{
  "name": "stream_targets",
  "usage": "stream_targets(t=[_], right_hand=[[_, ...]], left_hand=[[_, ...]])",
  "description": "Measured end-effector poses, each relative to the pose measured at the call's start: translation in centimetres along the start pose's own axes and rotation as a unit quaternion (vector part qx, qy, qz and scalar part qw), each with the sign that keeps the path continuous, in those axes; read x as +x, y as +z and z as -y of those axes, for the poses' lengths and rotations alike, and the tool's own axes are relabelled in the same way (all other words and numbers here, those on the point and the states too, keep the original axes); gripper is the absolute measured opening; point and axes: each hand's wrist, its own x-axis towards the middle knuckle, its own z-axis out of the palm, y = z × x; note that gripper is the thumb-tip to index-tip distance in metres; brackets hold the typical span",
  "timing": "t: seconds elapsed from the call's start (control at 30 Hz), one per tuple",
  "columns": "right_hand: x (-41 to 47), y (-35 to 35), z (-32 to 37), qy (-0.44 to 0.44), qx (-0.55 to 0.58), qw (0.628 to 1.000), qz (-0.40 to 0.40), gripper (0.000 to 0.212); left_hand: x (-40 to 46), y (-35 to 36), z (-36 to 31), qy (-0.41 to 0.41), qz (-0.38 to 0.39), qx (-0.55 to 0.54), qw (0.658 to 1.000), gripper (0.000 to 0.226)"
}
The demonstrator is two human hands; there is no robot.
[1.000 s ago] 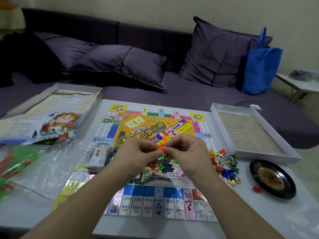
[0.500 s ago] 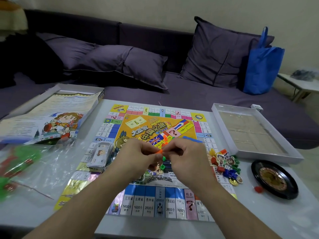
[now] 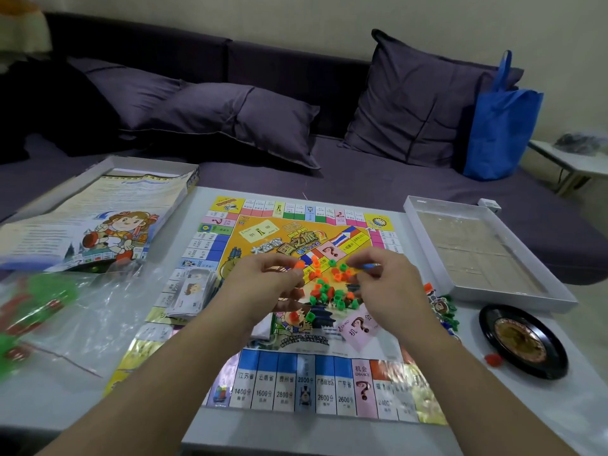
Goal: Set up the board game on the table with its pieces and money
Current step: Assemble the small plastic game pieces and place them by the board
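Head view: the game board [image 3: 263, 383] is laid flat on the white tabletop [image 3: 493, 406], its near edge just inside the rim. An orange piece [image 3: 299, 264] is pinched by the left hand [image 3: 266, 287]; the right hand [image 3: 385, 284] has its fingers [image 3: 357, 263] curled on something blue. Small pieces [image 3: 329, 291] are scattered between them, before a purple sofa [image 3: 362, 192].

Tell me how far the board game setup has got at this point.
Done: board unfolded on the table. In hand: orange and green houses heaped mid-board, left hand pinching one, right hand beside. Left: money stack undealt, tokens piled off-board.
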Motion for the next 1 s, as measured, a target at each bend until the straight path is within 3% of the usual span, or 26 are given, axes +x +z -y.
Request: stream_targets(t=[0.17, 0.3, 0.37, 0.53, 0.7, 0.83, 1.0], right_hand=[[0.9, 1.9, -1.2, -0.006, -0.15, 0.986, 0.067, 0.031], [1.8, 4.2, -1.7, -0.005, -0.248, 0.966, 0.071, 0.05], [2.0, 4.3, -1.9, -0.004, -0.263, 0.964, 0.048, 0.058], [2.9, 1.7, -2.4, 0.028, -0.252, 0.967, -0.015, 0.038], [3.0, -0.1, -3.3, 0.07, -0.234, 0.97, 0.014, 0.044], [2.9, 0.4, -3.6, 0.054, -0.238, 0.968, 0.065, 0.02], [2.2, 2.0, -3.9, 0.016, -0.295, 0.954, 0.053, 0.011]], left_hand=[[0.2, -0.2, 0.1, -0.016, -0.012, -0.016, 1.0, 0.009], [0.4, -0.3, 0.1, -0.027, -0.011, -0.027, 0.999, 0.014], [0.4, -0.4, 0.1, -0.031, -0.01, -0.028, 0.999, 0.014], [0.8, -0.7, 0.1, -0.038, -0.012, -0.024, 0.999, 0.013], [0.7, -0.6, -0.1, -0.035, -0.011, -0.025, 0.999, 0.011], [0.5, -0.5, -0.1, -0.037, -0.011, -0.016, 0.999, 0.014], [0.1, -0.3, 0.0, -0.041, -0.005, 0.002, 0.999, 0.01]])
